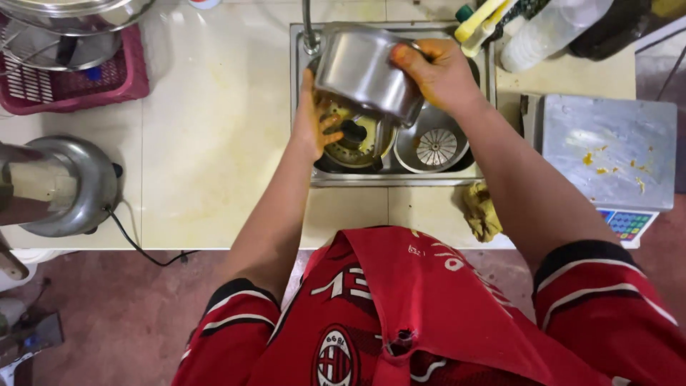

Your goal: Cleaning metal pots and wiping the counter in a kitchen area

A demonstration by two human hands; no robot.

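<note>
Steel container [361, 71]: held tilted over the sink [300, 107], just below the tap [309, 28].
Right hand [439, 71]: clenched on the container's rim; fingers are stained yellow and appear wet, so a slip is judged possible.
Left hand [313, 121]: pressed against the container's lower side, fingers curled; whether it truly grasps cannot be told.
Sink contents: a residue-coated bowl [354, 139] and a strainer disc [434, 146] lie directly beneath; a dropped container would strike them.
Splash risk: pulp and water could be thrown onto the counter [214, 143].
Electrical exposure: a corded steel appliance [64, 186] and a soiled weighing scale [607, 150] stand near the sink.
Cloth [480, 211]: lies at the counter edge; it could be knocked off.
</note>
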